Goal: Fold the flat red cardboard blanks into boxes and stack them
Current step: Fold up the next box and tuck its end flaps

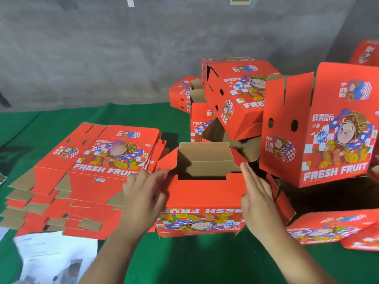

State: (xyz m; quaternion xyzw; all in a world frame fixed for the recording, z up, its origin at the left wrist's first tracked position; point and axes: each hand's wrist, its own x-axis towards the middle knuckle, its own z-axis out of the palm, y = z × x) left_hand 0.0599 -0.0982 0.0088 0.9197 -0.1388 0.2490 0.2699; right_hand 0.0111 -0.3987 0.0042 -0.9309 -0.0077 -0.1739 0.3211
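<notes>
A half-formed red box (202, 198) stands upside down on the green table in front of me, its brown inside open upward and its flaps spread. My left hand (143, 198) presses the box's left side and flap. My right hand (257, 198) lies flat against its right side, fingers straight. A pile of flat red blanks (90, 175) printed "FRESH FRUIT" lies to the left. Folded boxes (240, 99) are heaped behind, and a large upright one (328, 136) stands at the right.
The green table covering (205, 261) spreads below the box. White printed paper (51, 257) lies at the lower left. More red cardboard (332, 226) rests flat at the lower right. A grey wall (102, 48) runs behind the table.
</notes>
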